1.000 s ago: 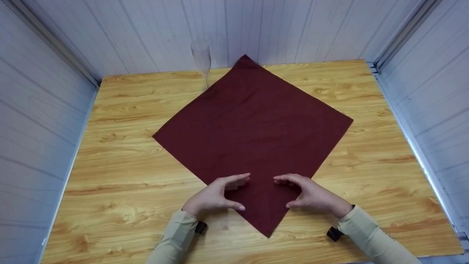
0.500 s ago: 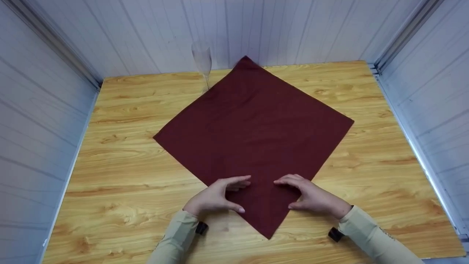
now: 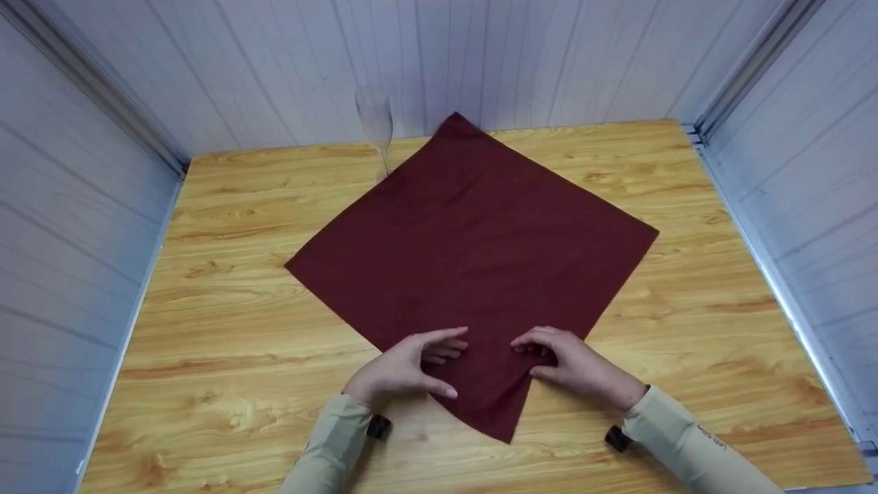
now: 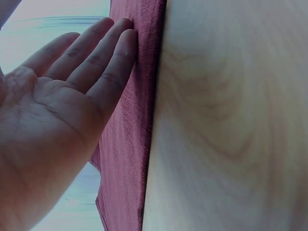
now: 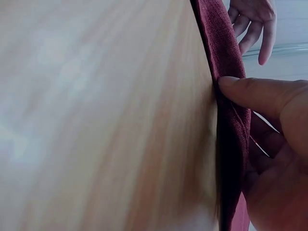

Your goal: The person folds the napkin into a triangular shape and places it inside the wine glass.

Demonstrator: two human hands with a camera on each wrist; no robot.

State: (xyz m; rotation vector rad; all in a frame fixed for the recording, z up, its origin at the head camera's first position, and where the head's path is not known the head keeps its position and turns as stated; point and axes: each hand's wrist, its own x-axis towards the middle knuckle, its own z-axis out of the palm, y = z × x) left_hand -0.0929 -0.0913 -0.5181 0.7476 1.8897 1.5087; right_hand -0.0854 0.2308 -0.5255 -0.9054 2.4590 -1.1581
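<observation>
A dark red square cloth napkin [image 3: 473, 240] lies cornerwise on the wooden table, one corner toward the person. Over its left front edge, the left hand [image 3: 408, 363] has its fingers extended and thumb apart; the left wrist view shows an open palm beside the napkin, holding nothing. Across from it, the right hand [image 3: 576, 363] is bent at the right front edge. In the right wrist view, its thumb [image 5: 260, 94] presses the raised napkin edge, with the curled fingers on the other side of the cloth. Small creases run from that grip toward the near corner.
A clear champagne flute [image 3: 376, 123] stands at the back, its foot beside the napkin's upper left edge. Pale panel walls [image 3: 288, 62] enclose the back and both sides of the wooden table [image 3: 226, 329].
The right thumb has moved inward and gathered the right front edge, which now bends in. The near corner has shifted slightly right. The left hand has stayed nearly still.
</observation>
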